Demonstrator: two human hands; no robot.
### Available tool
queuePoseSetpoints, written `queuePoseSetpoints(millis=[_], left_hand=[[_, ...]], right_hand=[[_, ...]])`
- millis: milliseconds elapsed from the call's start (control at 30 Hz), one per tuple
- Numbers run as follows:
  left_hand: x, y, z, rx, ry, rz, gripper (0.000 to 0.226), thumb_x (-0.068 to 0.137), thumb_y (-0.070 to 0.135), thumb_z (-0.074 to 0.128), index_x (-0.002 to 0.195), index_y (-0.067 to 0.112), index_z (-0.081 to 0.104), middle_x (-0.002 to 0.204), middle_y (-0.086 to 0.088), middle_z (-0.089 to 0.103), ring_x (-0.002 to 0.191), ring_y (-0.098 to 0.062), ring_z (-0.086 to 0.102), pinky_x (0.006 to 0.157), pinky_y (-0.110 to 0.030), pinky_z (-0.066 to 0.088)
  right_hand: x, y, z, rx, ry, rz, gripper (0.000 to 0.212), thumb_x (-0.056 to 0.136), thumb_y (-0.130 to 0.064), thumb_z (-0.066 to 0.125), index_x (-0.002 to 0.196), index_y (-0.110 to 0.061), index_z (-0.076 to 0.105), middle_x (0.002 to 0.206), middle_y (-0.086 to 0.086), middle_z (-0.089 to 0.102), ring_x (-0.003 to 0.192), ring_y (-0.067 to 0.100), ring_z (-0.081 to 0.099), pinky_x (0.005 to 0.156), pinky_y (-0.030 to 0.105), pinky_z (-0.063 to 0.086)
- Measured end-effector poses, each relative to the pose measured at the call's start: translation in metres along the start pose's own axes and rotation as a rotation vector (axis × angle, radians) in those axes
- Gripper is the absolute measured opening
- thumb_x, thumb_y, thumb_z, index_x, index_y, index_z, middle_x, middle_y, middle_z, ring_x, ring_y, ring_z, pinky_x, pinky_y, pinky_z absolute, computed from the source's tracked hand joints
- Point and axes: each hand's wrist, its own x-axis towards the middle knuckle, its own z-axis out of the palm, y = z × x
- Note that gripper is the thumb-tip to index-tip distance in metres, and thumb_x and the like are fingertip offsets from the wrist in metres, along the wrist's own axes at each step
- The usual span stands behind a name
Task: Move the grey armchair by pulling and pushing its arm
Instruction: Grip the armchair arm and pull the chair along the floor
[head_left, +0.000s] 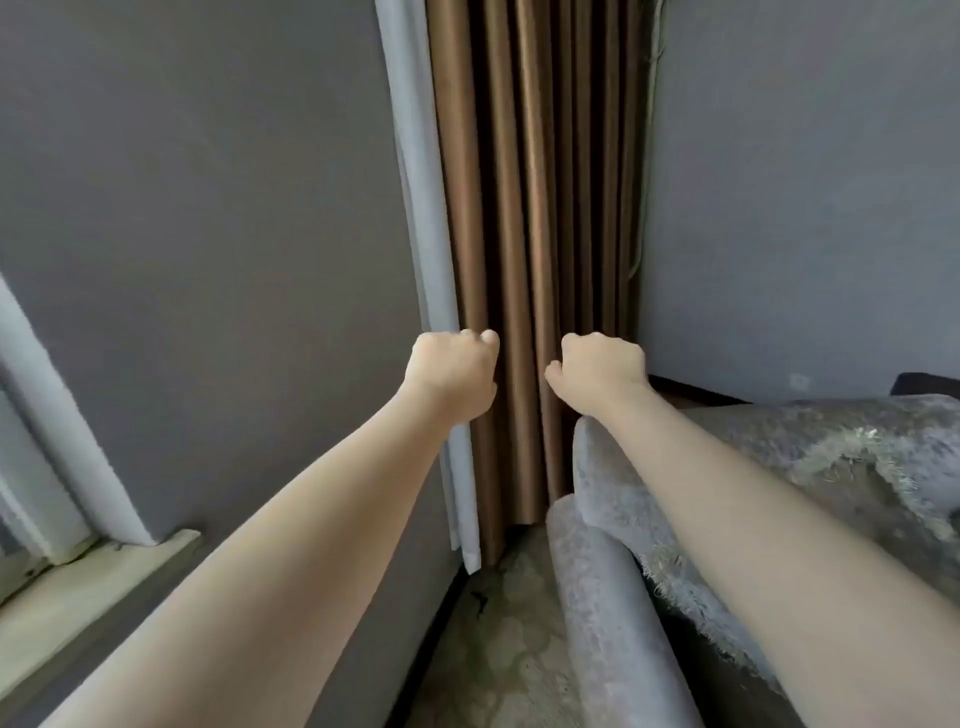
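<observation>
Currently the left hand is a raised, empty-looking fist before the curtain. The right hand, likewise clenched, hangs nearer the armchair, whose armrest lies below it, running lengthwise toward the curtain.

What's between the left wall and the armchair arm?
Head view: a narrow strip of patterned floor, with one small dark speck near the wall.

The left forearm and right forearm are bare along all their visible length, long and slender, tapering to narrow wrists. The left grip and right grip are bare as well, with rounded knuckles on their backs.
</observation>
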Motion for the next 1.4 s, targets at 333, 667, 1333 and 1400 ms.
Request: queuePoseSetpoints(millis=[333, 667, 1333, 1400], left_hand=[[0.072, -0.018, 0.098, -0.072, -0.007, 0.191, 0.010, 0.087, 0.017, 0.041, 0.086, 0.014, 0.032, 0.069, 0.000, 0.038, 0.047, -0.019, 0.034, 0.044, -0.025, 0.021], [0.190, 0.011, 0.178, -0.120, 0.017, 0.383, 0.020, 0.091, 0.027, 0.041, 0.104, 0.012, 0.044, 0.069, 0.001, 0.038, 0.050, -0.018, 0.035, 0.044, -0.027, 0.019], [0.349, 0.174, 0.385, -0.522, -0.462, 0.488, 0.034, 0.094, 0.039, 0.039, 0.116, 0.013, 0.046, 0.115, -0.009, 0.060, 0.103, -0.030, 0.058, 0.068, -0.035, 0.036], [0.355, 0.189, 0.398, -0.561, -0.489, 0.485, 0.038, 0.095, 0.040, 0.036, 0.120, 0.013, 0.045, 0.121, -0.011, 0.054, 0.109, -0.030, 0.053, 0.072, -0.037, 0.038]], right_hand=[[0.025, 0.009, 0.067, -0.138, -0.064, 0.263, 0.021, 0.092, -0.029, 0.039, 0.081, -0.013, 0.045, 0.083, 0.006, 0.058, 0.073, 0.029, 0.054, 0.058, 0.029, 0.033], [0.117, 0.070, 0.153, -0.176, -0.108, 0.448, 0.025, 0.091, -0.030, 0.037, 0.086, -0.013, 0.053, 0.078, 0.005, 0.057, 0.068, 0.027, 0.051, 0.054, 0.026, 0.031], [0.208, 0.151, 0.370, -0.035, -0.466, 0.574, 0.039, 0.094, -0.040, 0.038, 0.120, -0.011, 0.046, 0.116, 0.010, 0.058, 0.105, 0.030, 0.059, 0.077, 0.035, 0.045], [0.218, 0.155, 0.379, -0.031, -0.439, 0.574, 0.036, 0.094, -0.039, 0.040, 0.119, -0.012, 0.046, 0.119, 0.009, 0.052, 0.108, 0.030, 0.054, 0.078, 0.036, 0.045]])
